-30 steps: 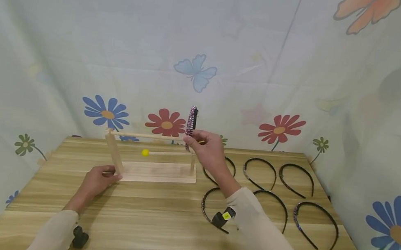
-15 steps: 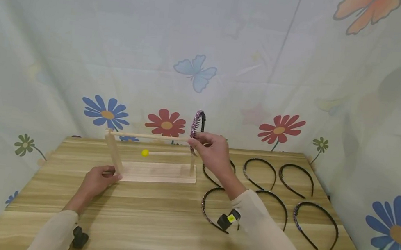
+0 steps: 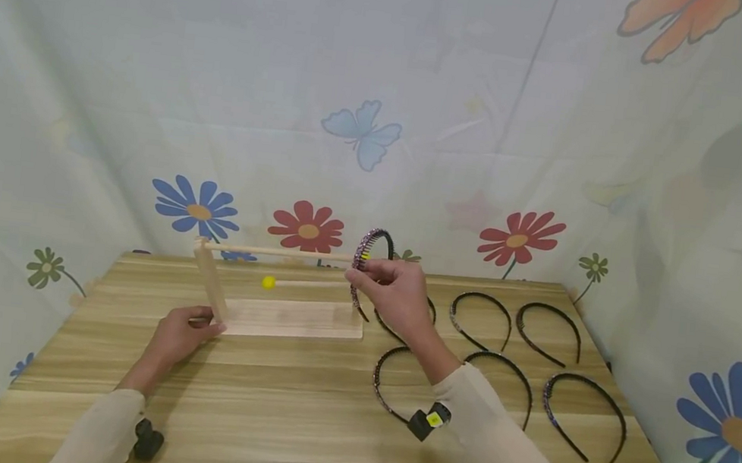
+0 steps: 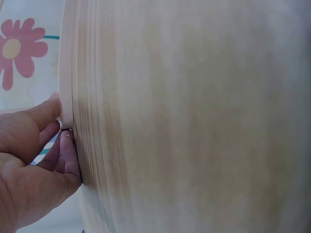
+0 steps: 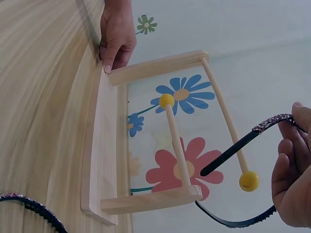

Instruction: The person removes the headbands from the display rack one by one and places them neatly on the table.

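Observation:
My right hand (image 3: 394, 295) pinches a black toothed headband (image 3: 360, 253) with sparkly pink stones, held upright at the right end of a wooden rack (image 3: 292, 319). In the right wrist view one tip of this headband (image 5: 238, 148) lies in front of the rack's upper rod (image 5: 223, 111), close to that rod's yellow end ball (image 5: 249, 181). A lower rod (image 5: 179, 145) carries another yellow ball (image 5: 166, 100) on its opposite end. My left hand (image 3: 179, 332) grips the near left corner of the rack's base, thumb on top, as the left wrist view shows at the base edge (image 4: 66, 63).
Several more headbands lie on the wood-grain table (image 3: 267, 418) at the right, among them one at the back (image 3: 551, 307) and one near the right edge (image 3: 591, 380). A flower-printed cloth (image 3: 421, 153) hangs behind and beside the table.
My right hand has moved right and down with the headband, which has turned so that more of its arch shows. My left hand and the rack have stayed in place.

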The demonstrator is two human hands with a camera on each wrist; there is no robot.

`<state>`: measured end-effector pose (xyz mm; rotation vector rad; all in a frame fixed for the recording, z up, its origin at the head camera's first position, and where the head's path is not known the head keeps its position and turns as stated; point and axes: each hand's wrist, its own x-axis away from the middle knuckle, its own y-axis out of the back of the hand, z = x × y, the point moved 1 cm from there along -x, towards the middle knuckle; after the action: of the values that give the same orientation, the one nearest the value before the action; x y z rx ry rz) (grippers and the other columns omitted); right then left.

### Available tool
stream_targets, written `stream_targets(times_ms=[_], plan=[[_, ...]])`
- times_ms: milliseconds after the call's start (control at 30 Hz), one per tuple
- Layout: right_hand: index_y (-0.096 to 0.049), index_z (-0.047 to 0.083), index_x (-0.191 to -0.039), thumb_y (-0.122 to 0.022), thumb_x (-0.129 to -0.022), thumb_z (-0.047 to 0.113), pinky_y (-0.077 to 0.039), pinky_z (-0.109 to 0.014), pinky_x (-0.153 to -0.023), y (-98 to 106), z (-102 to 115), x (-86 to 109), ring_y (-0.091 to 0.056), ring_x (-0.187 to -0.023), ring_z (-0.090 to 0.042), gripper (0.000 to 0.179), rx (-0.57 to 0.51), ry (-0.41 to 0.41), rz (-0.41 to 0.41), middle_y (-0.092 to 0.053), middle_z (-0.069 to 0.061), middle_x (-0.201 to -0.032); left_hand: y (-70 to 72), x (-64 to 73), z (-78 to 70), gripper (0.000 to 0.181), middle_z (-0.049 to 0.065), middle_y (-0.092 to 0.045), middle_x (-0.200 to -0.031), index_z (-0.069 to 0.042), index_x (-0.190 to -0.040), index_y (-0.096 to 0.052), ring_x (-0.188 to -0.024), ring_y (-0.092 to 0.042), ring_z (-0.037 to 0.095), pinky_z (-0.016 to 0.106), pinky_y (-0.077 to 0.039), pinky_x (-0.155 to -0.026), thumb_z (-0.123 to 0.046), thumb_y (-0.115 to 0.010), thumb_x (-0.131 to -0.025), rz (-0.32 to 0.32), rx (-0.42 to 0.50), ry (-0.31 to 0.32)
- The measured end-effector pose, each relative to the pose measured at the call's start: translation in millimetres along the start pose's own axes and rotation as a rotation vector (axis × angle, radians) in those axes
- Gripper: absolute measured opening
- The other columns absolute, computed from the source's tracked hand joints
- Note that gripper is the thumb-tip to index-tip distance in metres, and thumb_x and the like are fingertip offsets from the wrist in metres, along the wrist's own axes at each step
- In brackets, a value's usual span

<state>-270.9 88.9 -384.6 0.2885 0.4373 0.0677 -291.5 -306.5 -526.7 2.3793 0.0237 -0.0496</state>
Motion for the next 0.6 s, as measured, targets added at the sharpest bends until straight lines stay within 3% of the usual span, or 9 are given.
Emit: stream_targets(times_ms=[200,467,600], plan=[[-0.081,0.012,-0.106,-0.082,-0.088,0.036,-0.057,-0.033,-0.069,-4,0,11.5,-0.07,-0.085,-0.015,0.031,-0.005,-0.073,0.017,-0.078,0.0,-0.094,0.5,0.8,-2.0,0.05,0.028,-0.069,-0.122,0.01,-0.131,-0.063,-0.108,-0.07,0.04,0.031,-0.056,-0.076,-0.023,-0.075,-0.095,-0.003,0.001,0.001],[-0.082,0.015,-0.104,-0.084,-0.085,0.038,-0.055,-0.03,-0.063,-13,-6,24.8,-0.071,-0.081,-0.014,0.03,-0.017,-0.131,0.045,-0.078,0.002,-0.089,0.5,1.4,-2.8,0.051,0.029,-0.068,-0.123,0.01,-0.131,-0.063,-0.109,-0.069,0.041,0.033,-0.056,-0.076,-0.024,-0.075,-0.095,-0.004,-0.006,0.004],[-0.081,0.014,-0.103,-0.085,-0.085,0.037,-0.057,-0.03,-0.067,-20,-11,30.4,-0.072,-0.082,-0.013,0.029,-0.044,-0.151,0.054,-0.078,0.002,-0.089,0.8,1.2,-3.1,0.051,0.029,-0.068,-0.122,0.011,-0.13,-0.063,-0.108,-0.07,0.041,0.033,-0.056,-0.075,-0.024,-0.075,-0.095,-0.004,-0.006,0.0]])
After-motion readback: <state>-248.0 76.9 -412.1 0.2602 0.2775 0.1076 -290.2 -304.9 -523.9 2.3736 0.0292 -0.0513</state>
